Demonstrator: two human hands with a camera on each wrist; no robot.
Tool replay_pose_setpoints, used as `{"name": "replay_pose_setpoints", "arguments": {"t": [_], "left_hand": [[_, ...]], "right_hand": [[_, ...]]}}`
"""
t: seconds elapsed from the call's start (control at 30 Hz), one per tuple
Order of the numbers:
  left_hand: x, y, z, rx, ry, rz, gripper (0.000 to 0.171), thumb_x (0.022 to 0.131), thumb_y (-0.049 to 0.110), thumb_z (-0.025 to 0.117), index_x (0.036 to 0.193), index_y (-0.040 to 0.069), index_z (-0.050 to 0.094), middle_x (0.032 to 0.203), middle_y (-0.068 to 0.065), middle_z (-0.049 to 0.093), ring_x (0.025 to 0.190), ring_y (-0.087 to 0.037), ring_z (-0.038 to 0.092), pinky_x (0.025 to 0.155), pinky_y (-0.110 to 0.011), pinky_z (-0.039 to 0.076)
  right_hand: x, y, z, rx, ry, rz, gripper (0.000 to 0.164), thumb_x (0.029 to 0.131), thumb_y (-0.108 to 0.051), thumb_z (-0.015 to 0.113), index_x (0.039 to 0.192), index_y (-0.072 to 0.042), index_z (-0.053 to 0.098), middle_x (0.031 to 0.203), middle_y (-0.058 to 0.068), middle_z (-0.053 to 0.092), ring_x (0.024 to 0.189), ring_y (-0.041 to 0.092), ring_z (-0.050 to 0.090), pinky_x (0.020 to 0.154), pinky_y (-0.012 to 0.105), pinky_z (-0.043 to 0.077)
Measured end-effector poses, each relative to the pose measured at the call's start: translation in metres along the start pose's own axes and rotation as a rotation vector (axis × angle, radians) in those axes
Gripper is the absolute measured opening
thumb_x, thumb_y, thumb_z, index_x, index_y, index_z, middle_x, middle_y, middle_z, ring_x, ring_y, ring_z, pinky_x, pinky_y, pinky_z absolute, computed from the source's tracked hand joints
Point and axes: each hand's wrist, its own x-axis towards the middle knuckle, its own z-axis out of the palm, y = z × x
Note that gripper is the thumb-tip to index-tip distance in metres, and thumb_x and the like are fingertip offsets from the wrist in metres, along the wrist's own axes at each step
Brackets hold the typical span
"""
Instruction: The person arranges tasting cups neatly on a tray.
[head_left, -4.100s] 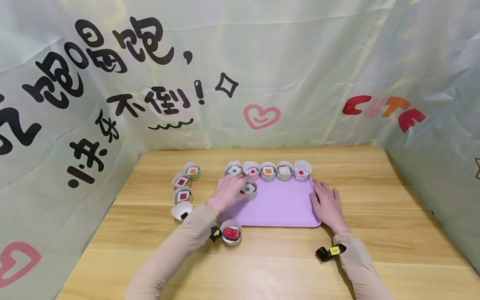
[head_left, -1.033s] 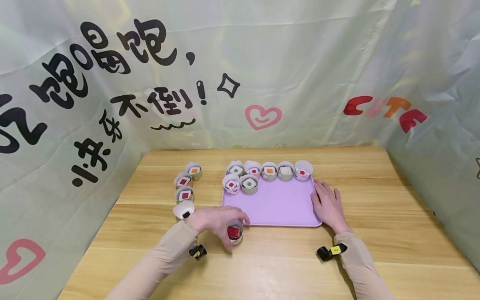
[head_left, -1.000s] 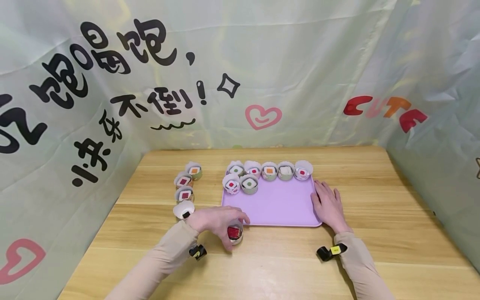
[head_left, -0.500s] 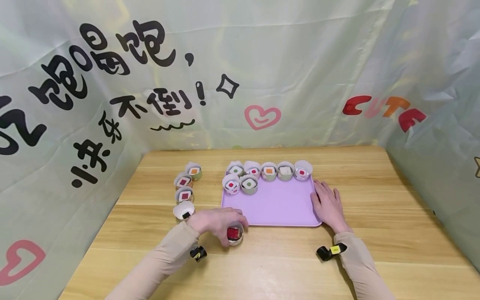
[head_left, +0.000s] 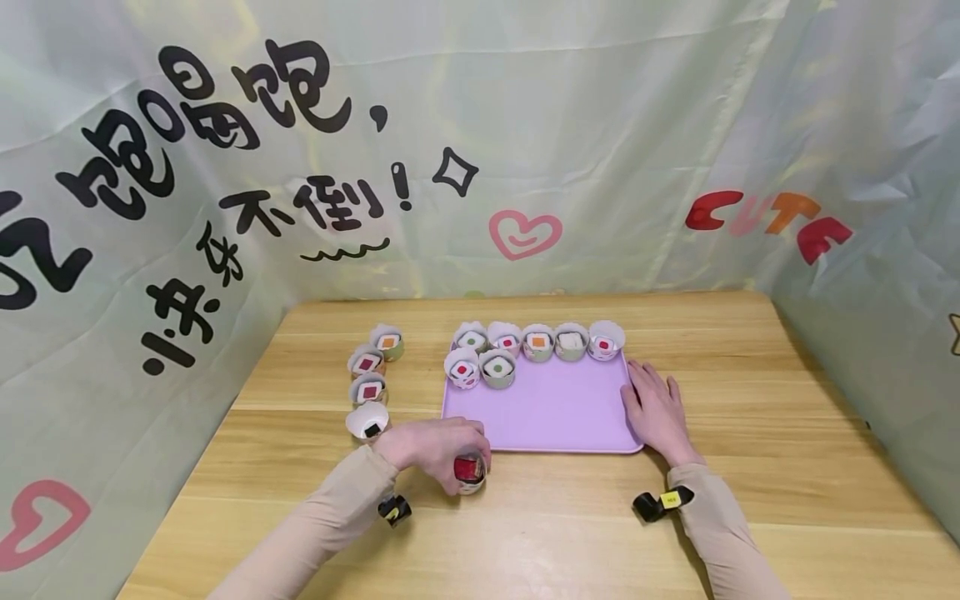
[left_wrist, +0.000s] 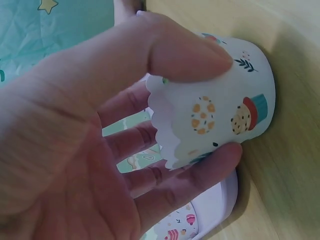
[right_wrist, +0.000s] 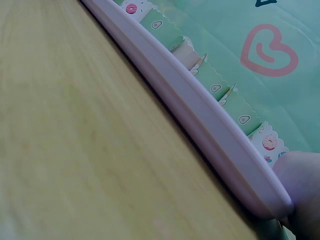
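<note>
My left hand (head_left: 438,447) pinches a paper baking cup (left_wrist: 220,100) by its sides, thumb on one side and fingers on the other. This cup has a scalloped rim, food prints and a red-topped piece inside; it stands on the wood just off the near left corner of the purple tray (head_left: 555,417). My right hand (head_left: 658,410) rests at the tray's right edge with its fingers extended. On the tray, a row of several filled cups (head_left: 537,342) lines the far edge. Two more, a white patterned cup (head_left: 462,369) and a green cup (head_left: 498,369), sit before them at the left.
Left of the tray, several filled cups (head_left: 367,389) form a line on the wooden table (head_left: 555,525). The nearest of them, a white cup (head_left: 367,421) with a dark piece inside, is close to my left wrist. Printed cloth (head_left: 615,125) hangs behind and at both sides.
My left hand has left the tray's left part, where the white patterned cup now stands, and come to the near cup. Its fingers have closed in on that cup. The right hand stays put.
</note>
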Motion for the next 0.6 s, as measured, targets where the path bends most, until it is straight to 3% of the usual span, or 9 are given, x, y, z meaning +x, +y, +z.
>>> {"name": "replay_pose_setpoints", "arguments": {"t": [0.3, 0.6], "left_hand": [[-0.001, 0.0, -0.005, -0.046, 0.012, 0.026, 0.05, 0.067, 0.011, 0.087, 0.114, 0.019, 0.07, 0.109, 0.002, 0.064, 0.104, -0.012, 0.057, 0.091, -0.017, 0.047], [0.0, 0.002, -0.011, -0.021, 0.107, 0.067, 0.052, 0.069, 0.017, 0.086, 0.118, 0.016, 0.068, 0.114, 0.0, 0.065, 0.107, -0.017, 0.061, 0.094, -0.022, 0.049]], "right_hand": [[0.001, 0.001, 0.0, -0.002, 0.001, -0.003, 0.051, 0.105, -0.017, 0.04, 0.149, 0.01, 0.039, 0.156, 0.031, 0.037, 0.147, 0.05, 0.027, 0.119, 0.071, 0.01], [0.001, 0.0, -0.002, 0.002, -0.015, 0.006, 0.051, 0.106, -0.018, 0.04, 0.15, 0.009, 0.038, 0.156, 0.031, 0.036, 0.148, 0.05, 0.026, 0.12, 0.071, 0.008]]}}
